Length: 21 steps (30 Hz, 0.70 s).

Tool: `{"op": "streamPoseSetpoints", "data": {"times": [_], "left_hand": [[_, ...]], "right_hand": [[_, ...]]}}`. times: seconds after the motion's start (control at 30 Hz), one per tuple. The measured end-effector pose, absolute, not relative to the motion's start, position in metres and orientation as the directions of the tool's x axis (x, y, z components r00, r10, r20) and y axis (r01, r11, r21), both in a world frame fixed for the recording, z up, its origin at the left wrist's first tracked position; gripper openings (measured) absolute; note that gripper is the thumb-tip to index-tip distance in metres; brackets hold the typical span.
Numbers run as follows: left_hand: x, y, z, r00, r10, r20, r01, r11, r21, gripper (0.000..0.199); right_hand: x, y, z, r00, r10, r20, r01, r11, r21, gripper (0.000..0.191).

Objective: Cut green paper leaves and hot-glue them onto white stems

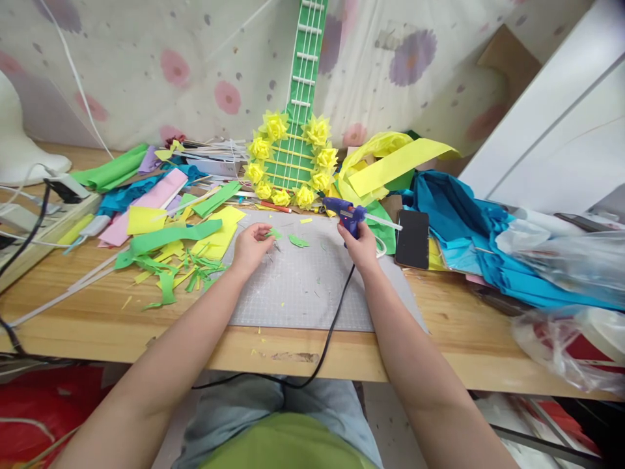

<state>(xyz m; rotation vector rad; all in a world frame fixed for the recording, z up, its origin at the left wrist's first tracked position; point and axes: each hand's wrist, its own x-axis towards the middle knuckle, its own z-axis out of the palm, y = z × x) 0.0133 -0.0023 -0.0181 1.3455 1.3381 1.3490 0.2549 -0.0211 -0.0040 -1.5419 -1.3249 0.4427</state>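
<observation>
My right hand (359, 242) is wrapped round a purple glue gun (344, 210) with a white glue stick in its back; its nozzle points left, towards the paper guitar. My left hand (252, 247) pinches a small green paper piece (275, 234) above the grey cutting mat (303, 293). Between the hands, green paper leaves (298, 241) lie on the mat. Behind it stands a green guitar shape (291, 159) with white strings, its body edged by yellow paper flowers (318, 130).
Green and yellow scraps (168, 260) spread left of the mat. A black phone (413, 239) lies to the right, beside blue paper (454, 208) and plastic bags (566, 254). The gun's black cord (336, 312) crosses the mat and hangs over the table edge.
</observation>
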Motion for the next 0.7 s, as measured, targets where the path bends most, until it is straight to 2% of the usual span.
{"op": "streamPoseSetpoints", "data": {"times": [0.1, 0.2, 0.3, 0.4, 0.57, 0.7], "left_hand": [[0.011, 0.001, -0.026, -0.121, 0.966, 0.227, 0.207, -0.2, 0.958, 0.029], [0.009, 0.003, -0.029, -0.137, 0.959, 0.247, 0.217, -0.214, 0.952, 0.03], [0.01, 0.002, -0.025, -0.154, 0.966, 0.209, 0.166, -0.184, 0.969, 0.029], [0.013, -0.002, -0.017, -0.164, 0.975, 0.153, 0.088, -0.14, 0.986, 0.025], [0.018, -0.007, -0.006, -0.197, 0.977, 0.084, 0.013, -0.083, 0.996, 0.021], [0.019, -0.008, -0.007, -0.19, 0.98, 0.051, -0.007, -0.053, 0.999, 0.022]], "right_hand": [[0.245, -0.025, 0.001, 0.249, 0.938, 0.243, 0.243, 0.182, -0.953, 0.038], [0.232, -0.032, 0.004, 0.1, 0.984, 0.147, 0.16, 0.13, -0.979, 0.032], [0.223, -0.036, 0.004, 0.046, 0.997, 0.063, 0.208, 0.052, -0.977, 0.035], [0.219, -0.036, 0.001, 0.026, 0.999, 0.042, 0.283, 0.033, -0.959, 0.037], [0.218, -0.036, -0.003, -0.003, 0.995, 0.105, 0.437, 0.095, -0.894, 0.04], [0.212, -0.041, 0.0, -0.052, 0.98, 0.19, 0.574, 0.185, -0.798, 0.04]]}}
